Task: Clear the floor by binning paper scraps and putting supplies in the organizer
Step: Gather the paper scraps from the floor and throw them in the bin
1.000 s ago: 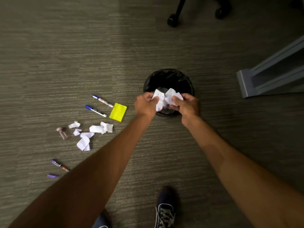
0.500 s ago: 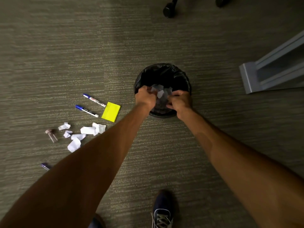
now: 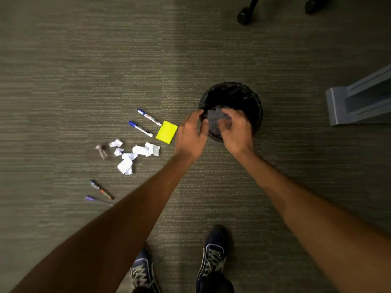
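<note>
Both hands [image 3: 213, 132] spread above the black bin [image 3: 251, 98], paper scraps [image 3: 215, 120] inside

Below the fingers [image 3: 224, 115], the shadowed paper scraps [image 3: 214, 121] in the bin [image 3: 251, 102] blur together, their contact unclear.

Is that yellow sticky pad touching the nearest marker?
Touching, it seems: in the head view the marker tip meets the upper left corner of the yellow sticky pad, no carpet between.

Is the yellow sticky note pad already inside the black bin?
No, the yellow sticky note pad lies on the carpet left of the black bin, beside two markers.
</note>
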A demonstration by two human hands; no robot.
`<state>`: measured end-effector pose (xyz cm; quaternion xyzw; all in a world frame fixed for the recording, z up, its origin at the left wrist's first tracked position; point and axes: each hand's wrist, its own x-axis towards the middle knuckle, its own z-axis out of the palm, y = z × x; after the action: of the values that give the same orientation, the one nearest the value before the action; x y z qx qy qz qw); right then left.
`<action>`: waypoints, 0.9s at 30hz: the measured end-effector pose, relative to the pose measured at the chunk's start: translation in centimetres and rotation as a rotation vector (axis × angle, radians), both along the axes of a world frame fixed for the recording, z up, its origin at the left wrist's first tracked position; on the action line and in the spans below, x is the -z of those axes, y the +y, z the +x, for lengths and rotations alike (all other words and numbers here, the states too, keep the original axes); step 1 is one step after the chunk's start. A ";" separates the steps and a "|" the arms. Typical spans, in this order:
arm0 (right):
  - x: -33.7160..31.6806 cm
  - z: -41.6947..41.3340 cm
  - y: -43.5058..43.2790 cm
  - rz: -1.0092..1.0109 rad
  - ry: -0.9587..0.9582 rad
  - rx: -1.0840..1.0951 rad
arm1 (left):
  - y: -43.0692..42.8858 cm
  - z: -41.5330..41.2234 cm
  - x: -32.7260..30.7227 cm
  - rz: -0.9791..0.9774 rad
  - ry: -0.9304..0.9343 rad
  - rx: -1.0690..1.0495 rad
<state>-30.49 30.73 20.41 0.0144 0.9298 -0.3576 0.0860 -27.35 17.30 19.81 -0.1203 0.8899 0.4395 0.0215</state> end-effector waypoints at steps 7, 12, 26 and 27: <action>-3.8 5.4 -6.2 -0.028 -0.015 -0.191 | -6.4 8.1 -3.7 0.020 -0.051 -0.262; -3.5 8.6 -11.8 -0.009 -0.088 -0.329 | -12.0 13.8 -3.1 0.045 -0.131 -0.390; 6.5 12.1 -21.6 0.158 -0.272 -0.477 | -23.5 20.7 5.7 0.012 -0.343 -0.304; 7.7 12.1 -21.8 0.165 -0.289 -0.483 | -23.8 20.8 6.8 0.019 -0.359 -0.308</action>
<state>-18.43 8.91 12.69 -0.1494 0.9104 -0.2442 0.2988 -6.58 -6.49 13.05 -0.3304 0.8389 0.4173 0.1132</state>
